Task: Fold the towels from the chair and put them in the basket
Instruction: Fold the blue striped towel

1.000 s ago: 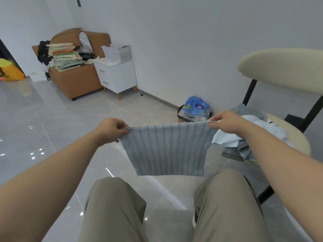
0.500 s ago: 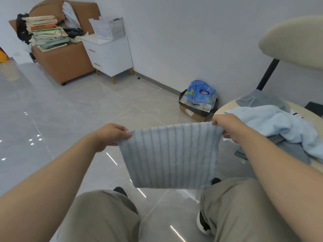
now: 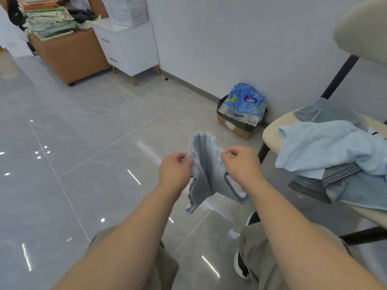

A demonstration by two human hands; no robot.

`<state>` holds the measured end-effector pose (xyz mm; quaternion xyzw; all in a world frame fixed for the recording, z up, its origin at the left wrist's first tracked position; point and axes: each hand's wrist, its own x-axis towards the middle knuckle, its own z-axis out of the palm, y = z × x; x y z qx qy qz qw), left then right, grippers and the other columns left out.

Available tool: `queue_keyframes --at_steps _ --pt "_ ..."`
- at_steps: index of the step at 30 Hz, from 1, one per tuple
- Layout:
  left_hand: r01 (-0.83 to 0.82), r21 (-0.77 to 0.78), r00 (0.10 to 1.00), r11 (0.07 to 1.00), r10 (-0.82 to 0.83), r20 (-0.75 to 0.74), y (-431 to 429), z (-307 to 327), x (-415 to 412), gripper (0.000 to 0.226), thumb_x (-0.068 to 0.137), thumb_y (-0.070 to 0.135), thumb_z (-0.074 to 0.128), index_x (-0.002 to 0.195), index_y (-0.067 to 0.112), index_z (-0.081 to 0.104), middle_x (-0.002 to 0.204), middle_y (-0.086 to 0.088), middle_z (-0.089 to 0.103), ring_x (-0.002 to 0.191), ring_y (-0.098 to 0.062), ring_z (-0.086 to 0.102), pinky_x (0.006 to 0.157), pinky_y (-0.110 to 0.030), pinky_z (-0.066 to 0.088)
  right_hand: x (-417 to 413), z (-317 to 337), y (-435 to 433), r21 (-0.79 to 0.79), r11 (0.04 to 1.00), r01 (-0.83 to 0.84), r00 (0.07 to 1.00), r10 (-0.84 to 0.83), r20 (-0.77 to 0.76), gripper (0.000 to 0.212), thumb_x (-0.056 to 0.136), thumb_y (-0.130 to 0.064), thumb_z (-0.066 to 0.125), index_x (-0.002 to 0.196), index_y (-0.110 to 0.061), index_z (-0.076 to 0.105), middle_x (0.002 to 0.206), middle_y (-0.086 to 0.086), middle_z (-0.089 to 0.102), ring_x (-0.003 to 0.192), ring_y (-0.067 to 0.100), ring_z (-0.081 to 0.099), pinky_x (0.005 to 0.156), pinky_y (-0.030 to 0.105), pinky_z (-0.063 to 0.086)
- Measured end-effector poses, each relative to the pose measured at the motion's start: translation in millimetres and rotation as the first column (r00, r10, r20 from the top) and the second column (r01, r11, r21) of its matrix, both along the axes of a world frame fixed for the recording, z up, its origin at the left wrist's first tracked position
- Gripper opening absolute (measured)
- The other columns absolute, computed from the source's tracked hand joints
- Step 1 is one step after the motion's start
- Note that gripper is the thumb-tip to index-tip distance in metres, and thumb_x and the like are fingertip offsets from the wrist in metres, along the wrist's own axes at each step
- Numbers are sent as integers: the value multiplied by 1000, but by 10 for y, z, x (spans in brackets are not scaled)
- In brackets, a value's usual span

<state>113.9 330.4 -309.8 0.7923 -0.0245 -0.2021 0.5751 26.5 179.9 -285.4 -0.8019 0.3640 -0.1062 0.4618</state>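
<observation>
Hands nearly meeting over the knees: left hand (image 3: 175,169) and right hand (image 3: 240,166) each pinch a top corner of the striped towel (image 3: 206,174), its middle sagging between them. Probably corners brought together for a fold. More towels (image 3: 326,143) heaped on the chair (image 3: 270,130), right. Basket (image 3: 125,9) far off on the cabinet (image 3: 129,49).

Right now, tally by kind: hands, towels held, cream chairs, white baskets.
2 hands: left hand, right hand
1 held towel
1 cream chair
1 white basket
Total: 5
</observation>
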Motion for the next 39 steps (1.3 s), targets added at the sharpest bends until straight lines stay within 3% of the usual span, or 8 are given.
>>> queue_keyframes --at_steps 4,10,16,24,27,29,31,39 --pt "74 35 997 997 -75 27 -108 -12 -84 17 90 25 58 80 26 72 79 1 76 81 -24 73 80 -48 60 2 -43 204 -69 994 -87 994 91 58 20 97 -26 60 108 -18 75 86 -9 65 70 -4 53 55 5 33" --pt "109 -56 994 993 -109 -3 -158 30 -214 27 95 13 53 88 20 78 83 -2 77 85 -21 74 86 -46 60 6 -154 330 -18 991 -132 981 133 144 21 94 -24 64 111 -20 75 95 -8 72 82 -1 63 61 -1 41" --pt "99 -149 994 984 -106 -38 -71 110 -210 20 92 29 65 94 14 78 89 -9 76 89 -25 74 87 -41 59 28 -132 348 409 898 -161 978 90 187 35 77 -12 50 97 -10 79 94 12 75 90 28 72 89 47 58" --pt "177 -58 981 982 -172 85 94 99 -195 34 78 1 76 98 28 69 92 2 75 86 -13 71 70 -21 57 -13 -20 333 731 656 -189 972 17 236 46 76 17 32 103 0 64 96 14 76 92 23 74 83 36 59" --pt "181 32 971 983 -184 151 126 75 -153 26 83 5 71 93 29 72 86 5 74 80 -12 70 67 -23 58 -7 -56 302 562 814 -147 982 52 181 36 83 10 45 107 -12 61 94 11 75 86 21 74 74 30 59" --pt "201 165 941 966 -237 240 151 68 -120 24 84 6 65 89 28 73 79 8 72 71 -5 66 61 -14 52 -35 -98 196 136 978 -156 987 150 56 32 87 -6 54 111 -27 57 94 3 70 84 18 68 69 30 55" --pt "215 262 906 941 -293 305 172 65 -92 30 84 2 59 92 27 73 80 13 71 71 4 61 56 -5 43 -69 -156 113 -125 952 -280 958 267 -109 43 88 -13 56 124 -36 50 107 -2 55 93 17 59 78 33 54" --pt "269 364 831 891 -406 380 259 78 24 37 80 0 54 95 26 75 85 14 71 80 0 62 62 -4 40 -51 -360 -21 -226 864 -450 822 302 -483 38 92 -32 57 130 -34 55 127 6 37 121 29 35 96 42 46"
